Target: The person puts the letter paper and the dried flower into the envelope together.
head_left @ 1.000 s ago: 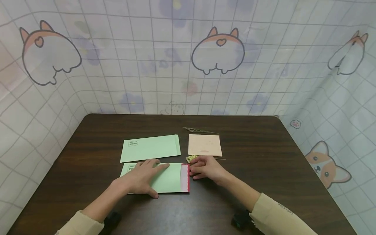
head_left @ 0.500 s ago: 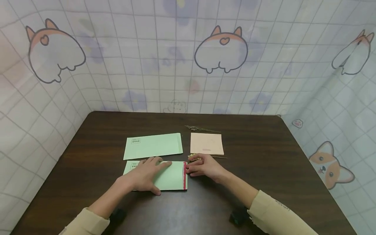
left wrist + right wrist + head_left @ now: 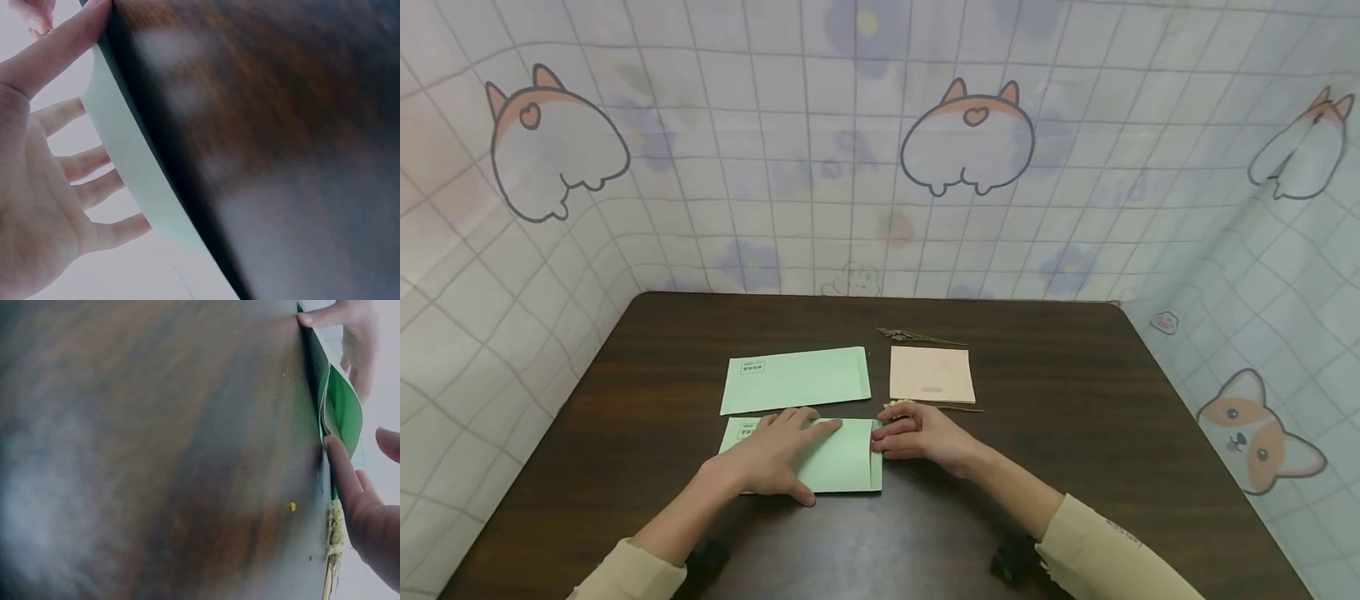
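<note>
My left hand [image 3: 775, 454] lies with spread fingers across the nearer pale green envelope [image 3: 838, 467], pressing it on the table. In the left wrist view, the thumb and fingertips touch that envelope's edge. At the envelope's right end my right hand [image 3: 928, 437] has its fingers at the mouth. The right wrist view shows the mouth bulging apart, with an extended finger [image 3: 340, 465] reaching in and the thumb held away. A red-edged card shows only as a thin red sliver at the opening; the rest is inside. A yellow dried flower sprig [image 3: 334, 534] lies beside the right hand.
A second green envelope [image 3: 797, 379] lies behind the first. To its right is a beige paper card [image 3: 931, 375], with a dried grass stem [image 3: 917, 337] beyond it. A patterned cloth [image 3: 820, 167] surrounds the dark table [image 3: 1037, 375].
The red-edged card has slid left into the nearer envelope, from a wide strip sticking out to a sliver. My right fingers have followed it slightly left; the left hand keeps its place.
</note>
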Demonstrator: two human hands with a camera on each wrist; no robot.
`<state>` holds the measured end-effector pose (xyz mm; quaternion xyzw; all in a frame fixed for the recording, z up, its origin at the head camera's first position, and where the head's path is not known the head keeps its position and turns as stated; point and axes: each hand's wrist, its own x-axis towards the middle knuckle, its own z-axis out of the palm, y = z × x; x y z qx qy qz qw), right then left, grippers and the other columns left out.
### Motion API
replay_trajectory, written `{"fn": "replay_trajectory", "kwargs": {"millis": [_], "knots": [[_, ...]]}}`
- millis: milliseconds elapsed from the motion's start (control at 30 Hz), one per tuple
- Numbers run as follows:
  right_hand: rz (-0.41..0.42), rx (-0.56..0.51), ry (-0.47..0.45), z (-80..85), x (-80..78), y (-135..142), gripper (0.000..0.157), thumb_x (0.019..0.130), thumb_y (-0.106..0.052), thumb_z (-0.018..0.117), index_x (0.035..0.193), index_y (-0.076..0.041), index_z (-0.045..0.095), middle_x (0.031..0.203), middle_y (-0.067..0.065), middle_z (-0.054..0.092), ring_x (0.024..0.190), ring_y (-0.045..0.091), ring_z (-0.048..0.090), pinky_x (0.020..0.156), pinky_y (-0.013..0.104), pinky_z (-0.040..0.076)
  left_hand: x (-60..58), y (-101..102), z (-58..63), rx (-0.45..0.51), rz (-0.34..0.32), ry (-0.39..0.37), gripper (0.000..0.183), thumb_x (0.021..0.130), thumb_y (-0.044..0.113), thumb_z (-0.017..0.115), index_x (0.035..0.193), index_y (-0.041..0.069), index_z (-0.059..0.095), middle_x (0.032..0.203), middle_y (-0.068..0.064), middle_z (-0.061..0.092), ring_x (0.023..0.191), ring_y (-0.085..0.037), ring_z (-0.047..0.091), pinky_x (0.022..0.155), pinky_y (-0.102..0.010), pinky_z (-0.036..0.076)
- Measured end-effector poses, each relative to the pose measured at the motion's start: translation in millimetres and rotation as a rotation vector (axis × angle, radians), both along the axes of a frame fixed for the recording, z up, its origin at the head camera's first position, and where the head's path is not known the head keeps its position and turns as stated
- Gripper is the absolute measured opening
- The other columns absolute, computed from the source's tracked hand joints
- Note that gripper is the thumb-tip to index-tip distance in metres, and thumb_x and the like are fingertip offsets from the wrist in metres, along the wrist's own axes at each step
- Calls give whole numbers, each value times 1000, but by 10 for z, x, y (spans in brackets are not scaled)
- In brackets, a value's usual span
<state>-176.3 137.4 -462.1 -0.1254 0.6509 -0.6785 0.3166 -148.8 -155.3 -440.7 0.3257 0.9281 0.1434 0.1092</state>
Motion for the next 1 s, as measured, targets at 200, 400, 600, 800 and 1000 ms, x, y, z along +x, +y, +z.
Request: {"fn": "replay_trajectory", "kwargs": {"millis": [200, 400, 600, 800, 1000], "knots": [[16, -21, -12, -42, 9, 39, 50, 97, 1, 68, 140, 12, 45, 128, 27, 64, 114, 33, 68, 96, 45, 53, 15, 4, -30, 9, -6, 8, 103, 71, 44, 93, 156, 14, 44, 143, -13, 46, 134, -33, 42, 102, -61, 36], [38, 19, 16, 53, -22, 189, 44, 99, -2, 67, 136, 14, 50, 127, 29, 63, 112, 35, 68, 94, 46, 55, 10, 3, -27, 7, 7, 15, 103, 71, 43, 93, 156, 15, 44, 143, -13, 46, 133, -33, 42, 102, -61, 36], [45, 94, 86, 154, -69, 443, 37, 102, -8, 64, 131, 13, 55, 126, 31, 63, 110, 38, 69, 91, 47, 56, 7, 4, -20, 7, 2, 11, 103, 70, 43, 94, 156, 15, 44, 144, -13, 45, 134, -34, 42, 102, -62, 35], [45, 195, 126, 224, -116, 686, 39, 104, -15, 63, 131, 13, 57, 122, 28, 66, 105, 37, 69, 85, 47, 59, 7, -7, -19, 15, -2, 8, 104, 71, 42, 94, 157, 15, 43, 145, -14, 45, 134, -35, 42, 102, -62, 35], [-1, 286, 168, 251, -154, 899, 38, 104, -18, 63, 127, 12, 61, 117, 26, 67, 98, 33, 68, 80, 45, 60, 8, -11, -9, 14, -2, -3, 103, 72, 42, 93, 157, 14, 43, 145, -14, 45, 134, -36, 42, 101, -63, 36]]}}
